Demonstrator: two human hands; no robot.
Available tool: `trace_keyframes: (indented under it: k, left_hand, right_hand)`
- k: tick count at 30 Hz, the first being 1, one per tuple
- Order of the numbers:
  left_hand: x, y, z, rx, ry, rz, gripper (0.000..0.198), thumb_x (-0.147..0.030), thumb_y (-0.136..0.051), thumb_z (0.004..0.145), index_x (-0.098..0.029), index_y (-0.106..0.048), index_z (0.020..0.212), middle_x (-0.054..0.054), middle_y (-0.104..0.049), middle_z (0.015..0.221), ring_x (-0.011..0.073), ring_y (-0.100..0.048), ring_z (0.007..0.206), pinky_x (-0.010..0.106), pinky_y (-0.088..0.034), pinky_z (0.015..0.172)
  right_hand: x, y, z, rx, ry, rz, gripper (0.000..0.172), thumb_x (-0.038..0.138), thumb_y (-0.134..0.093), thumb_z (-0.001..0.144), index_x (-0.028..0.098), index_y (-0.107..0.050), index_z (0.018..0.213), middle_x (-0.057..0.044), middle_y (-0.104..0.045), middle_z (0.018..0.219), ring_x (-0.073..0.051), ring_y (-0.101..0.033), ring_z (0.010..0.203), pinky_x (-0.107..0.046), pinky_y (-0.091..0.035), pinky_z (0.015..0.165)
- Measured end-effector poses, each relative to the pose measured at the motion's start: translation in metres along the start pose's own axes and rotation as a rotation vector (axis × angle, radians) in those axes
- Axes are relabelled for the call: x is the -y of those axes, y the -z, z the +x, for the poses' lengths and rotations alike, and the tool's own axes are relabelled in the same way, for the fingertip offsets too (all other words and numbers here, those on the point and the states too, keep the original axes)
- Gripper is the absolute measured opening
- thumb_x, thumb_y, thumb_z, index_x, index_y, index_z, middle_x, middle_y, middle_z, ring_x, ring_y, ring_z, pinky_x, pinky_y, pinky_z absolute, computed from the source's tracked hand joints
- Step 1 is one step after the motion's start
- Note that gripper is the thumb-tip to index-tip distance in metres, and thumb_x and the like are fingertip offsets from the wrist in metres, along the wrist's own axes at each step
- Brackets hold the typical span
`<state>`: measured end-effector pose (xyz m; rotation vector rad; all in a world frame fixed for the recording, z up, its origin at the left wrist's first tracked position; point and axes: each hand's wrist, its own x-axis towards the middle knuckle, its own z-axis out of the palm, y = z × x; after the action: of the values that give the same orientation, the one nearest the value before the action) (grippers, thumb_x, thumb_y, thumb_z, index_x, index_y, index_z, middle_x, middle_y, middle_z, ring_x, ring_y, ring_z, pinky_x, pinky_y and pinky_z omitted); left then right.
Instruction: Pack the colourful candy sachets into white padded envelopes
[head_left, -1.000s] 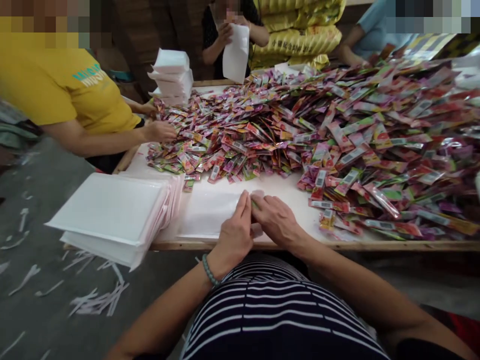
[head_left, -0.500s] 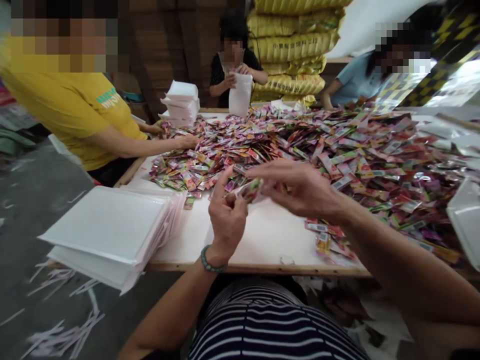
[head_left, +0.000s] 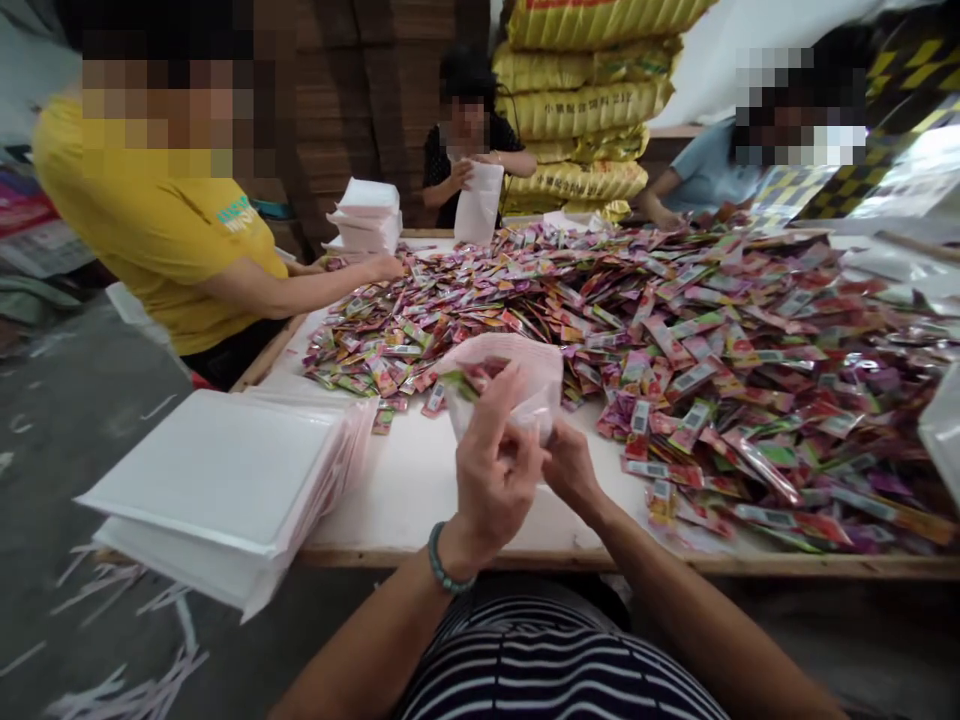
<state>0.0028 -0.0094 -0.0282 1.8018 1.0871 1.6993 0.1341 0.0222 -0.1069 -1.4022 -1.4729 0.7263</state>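
A white padded mailer (head_left: pixel 541 372) with a pinkish lining is upright over the near part of the table, its mouth facing up. Colourful flat sachets (head_left: pixel 478 376) show in its mouth, green and red. My left hand (head_left: pixel 496 475) is closed at the front of the mailer, index finger pointing up beside the sachets; its fingers partly hide what they grip. Low on the right side, my right hand (head_left: pixel 574 465) grips the mailer, its fingertips partly behind it. A large heap of similar sachets (head_left: pixel 675 350) lies just beyond both hands.
Flat white mailers (head_left: pixel 217 470) are stacked at the table's left corner, overhanging its edge. Another stack (head_left: pixel 367 215) stands at the far left. A co-worker in yellow (head_left: pixel 165 250) reaches into the heap; two more people sit across. Yellow sacks (head_left: pixel 585 100) rise behind. Paper strips litter the floor.
The sachets, held between both my hands before, now show in the mouth of a mailer. My right hand has come down and inward to its side. The person opposite has tilted their mailer.
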Motion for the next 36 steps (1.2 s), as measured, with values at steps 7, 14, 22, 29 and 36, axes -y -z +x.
trace_keyframes:
  k: [7,14,22,29,36]
  left_hand:
    - [0.045,0.031,0.034,0.214,0.248,-0.096,0.102,-0.045,-0.091,0.046,-0.018,-0.047,0.134,0.017,-0.060,0.127,0.0306,-0.059,0.113,0.040,-0.053,0.089]
    - [0.046,0.026,0.053,0.458,0.417,-0.328,0.047,-0.034,-0.089,0.051,-0.014,-0.071,0.089,0.009,-0.074,0.091,0.0243,-0.067,0.084,0.040,-0.056,0.083]
    - [0.051,0.013,0.040,0.442,0.449,-0.313,0.052,-0.033,-0.089,0.051,-0.014,-0.072,0.095,0.010,-0.074,0.097,0.0260,-0.067,0.092,0.040,-0.054,0.090]
    - [0.047,0.021,0.035,0.566,0.491,-0.326,0.059,-0.033,-0.089,0.050,-0.013,-0.071,0.103,0.012,-0.073,0.106,0.0288,-0.067,0.097,0.042,-0.053,0.092]
    - [0.080,0.012,0.005,0.557,0.553,-0.206,0.059,-0.036,-0.090,0.048,-0.013,-0.069,0.098,0.009,-0.074,0.098,0.0271,-0.066,0.094,0.039,-0.053,0.087]
  right_hand:
    - [0.014,0.034,0.018,-0.011,-0.228,0.557,0.035,0.041,-0.083,0.053,0.017,-0.072,0.076,-0.004,-0.073,0.075,-0.020,-0.064,0.065,-0.033,-0.054,0.065]
    - [0.036,0.065,0.032,0.233,-0.020,0.664,0.062,0.026,-0.090,0.045,0.017,-0.066,0.102,-0.005,-0.072,0.091,-0.019,-0.065,0.078,-0.029,-0.055,0.069]
    - [0.028,0.057,0.024,0.225,-0.107,0.635,0.036,0.034,-0.087,0.053,0.016,-0.069,0.078,-0.001,-0.068,0.072,-0.014,-0.061,0.064,-0.026,-0.053,0.062]
    - [0.024,0.073,0.020,0.129,0.036,0.537,0.056,0.042,-0.086,0.057,0.020,-0.065,0.104,-0.006,-0.071,0.094,-0.021,-0.067,0.082,-0.034,-0.056,0.071]
    - [0.095,0.105,0.008,-0.079,0.762,-0.132,0.034,0.012,-0.059,0.086,0.028,-0.065,0.116,-0.005,-0.068,0.111,-0.020,-0.064,0.102,-0.035,-0.052,0.088]
